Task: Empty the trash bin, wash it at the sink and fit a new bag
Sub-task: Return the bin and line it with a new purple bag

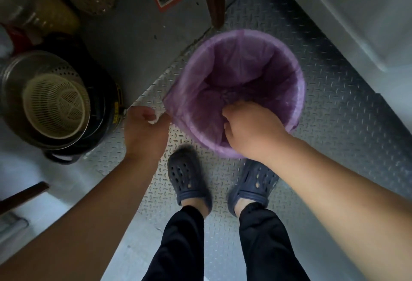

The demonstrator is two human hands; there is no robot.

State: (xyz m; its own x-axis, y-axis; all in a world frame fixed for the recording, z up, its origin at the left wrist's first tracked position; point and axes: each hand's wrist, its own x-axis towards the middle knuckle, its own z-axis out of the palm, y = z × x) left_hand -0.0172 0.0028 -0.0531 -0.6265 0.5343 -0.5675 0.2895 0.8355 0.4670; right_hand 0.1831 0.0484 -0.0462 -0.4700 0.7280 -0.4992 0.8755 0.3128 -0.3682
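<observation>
Cream plastic colander (56, 105) nests in a steel pot at the far left. Just right of it, the left hand (145, 133) pinches what may be a corner of the purple bag (256, 62) beside the trash bin (299, 93). Inside the bin, the right hand (252, 131) grips the bag with curled fingers, above navy clogs (189, 182) on checker-plate floor.

- A kitchen back area, likely commercial.
- Steel tread-plate floor (334, 124) underfoot.
- Stacked pots with a plastic colander (56, 105) at 9 o'clock.
- Stainless cabinet (356, 12) at 2 o'clock.
- Bagged bin (243, 93) at centre.
</observation>
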